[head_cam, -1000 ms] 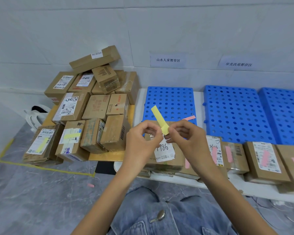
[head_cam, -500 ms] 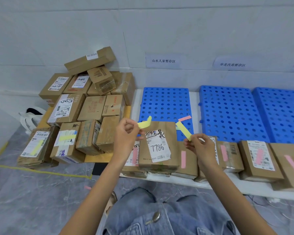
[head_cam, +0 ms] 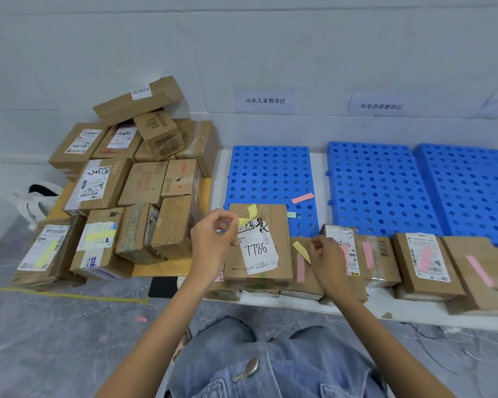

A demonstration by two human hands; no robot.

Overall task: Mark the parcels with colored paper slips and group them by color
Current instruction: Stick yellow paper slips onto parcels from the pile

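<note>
The heap of brown parcels (head_cam: 144,179) is filling the left half of the frame. Most of its boxes are carrying no slip. Only two boxes at the lower left are showing yellow strips (head_cam: 45,254), so I judge that the yellow group is only beginning.

Three blue perforated pallets (head_cam: 377,185) are lying at the upper right and are holding almost nothing. The grouping places are waiting, it seems.

Along the right middle, in front of the pallets, a row of pink-marked parcels (head_cam: 426,262) is lying side by side. This colour is looking mostly done.

In the centre the parcel marked 7786 (head_cam: 259,248) is resting on top of other boxes. I am seeing no slip stuck flat on it yet.

The left hand (head_cam: 213,242) is pinching a curled yellow piece (head_cam: 249,215) between thumb and fingertips over the upper edge of this parcel. The right hand (head_cam: 327,259) is pinching the lower end of a straight yellow slip (head_cam: 301,251), just right of the same parcel.

A loose pink slip (head_cam: 302,198) is lying on the nearest pallet, and another pink scrap (head_cam: 141,319) is lying on the floor, lower centre-left.
</note>
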